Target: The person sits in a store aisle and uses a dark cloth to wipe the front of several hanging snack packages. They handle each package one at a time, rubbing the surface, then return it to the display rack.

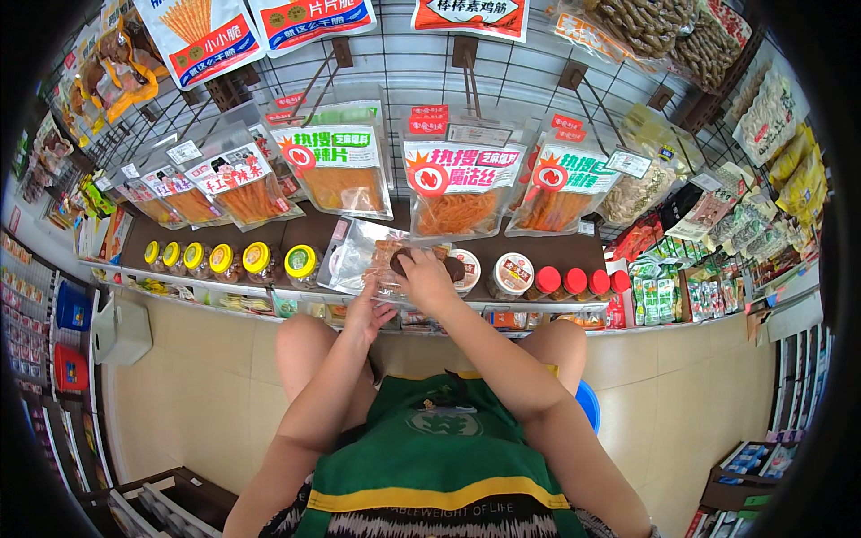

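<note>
My left hand (366,315) is at the front edge of the lower shelf, fingers on the near edge of a clear plastic snack bag (383,269). The bag lies tilted over the shelf, with brownish food showing through it. A silvery packet (346,259) sits against its left side. My right hand (427,277) presses a dark brown piece of cloth (455,270) onto the bag, the fingertips partly hidden in it. Just right of the cloth stands a white-lidded jar (467,265), partly covered by it.
Yellow-lidded jars (255,259) line the brown shelf (296,232) on the left. Another white-lidded jar (511,274) and red-lidded jars (574,282) stand right. Snack bags (464,181) hang low from wire-grid hooks above. A blue stool (588,407) shows beside my right leg.
</note>
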Tool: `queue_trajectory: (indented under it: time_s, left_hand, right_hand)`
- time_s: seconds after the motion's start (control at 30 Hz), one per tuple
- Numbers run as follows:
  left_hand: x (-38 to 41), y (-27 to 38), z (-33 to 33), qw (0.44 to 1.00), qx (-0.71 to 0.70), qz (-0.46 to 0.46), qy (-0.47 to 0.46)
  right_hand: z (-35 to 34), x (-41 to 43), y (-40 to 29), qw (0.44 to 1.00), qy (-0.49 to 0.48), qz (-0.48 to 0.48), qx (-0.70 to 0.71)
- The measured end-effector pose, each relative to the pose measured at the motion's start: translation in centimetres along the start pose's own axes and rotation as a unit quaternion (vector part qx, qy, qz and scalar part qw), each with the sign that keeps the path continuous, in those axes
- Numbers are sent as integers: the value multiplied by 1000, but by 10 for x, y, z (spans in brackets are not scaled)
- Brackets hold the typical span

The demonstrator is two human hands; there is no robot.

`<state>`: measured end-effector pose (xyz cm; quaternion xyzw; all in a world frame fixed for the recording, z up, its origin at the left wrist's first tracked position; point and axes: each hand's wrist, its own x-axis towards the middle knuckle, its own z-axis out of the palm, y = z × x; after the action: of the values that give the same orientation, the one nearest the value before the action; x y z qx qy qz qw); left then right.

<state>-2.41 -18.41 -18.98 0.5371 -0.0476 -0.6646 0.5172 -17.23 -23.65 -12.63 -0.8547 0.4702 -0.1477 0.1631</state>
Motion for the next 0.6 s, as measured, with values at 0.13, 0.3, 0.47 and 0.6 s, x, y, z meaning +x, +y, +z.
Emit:
queue_trajectory:
  time_s: [0.13,0.3,0.47,0.6]
  left_hand:
    - [15,-9,-4,999,-25,28,-24]
    - [9,-14,-3,990,-81,88,-81]
    - [-54,0,13,961,-141,148,-187]
    - [-111,-6,6,955,-59,187,-221]
  right_hand:
    - [12,-14,-3,990,53,-55,-120]
    - [7,-16,0,994,27,-56,-84]
    - [-33,-44,-17,984,135,-59,98]
    - [-63,-73,-63,949,243,-91,181]
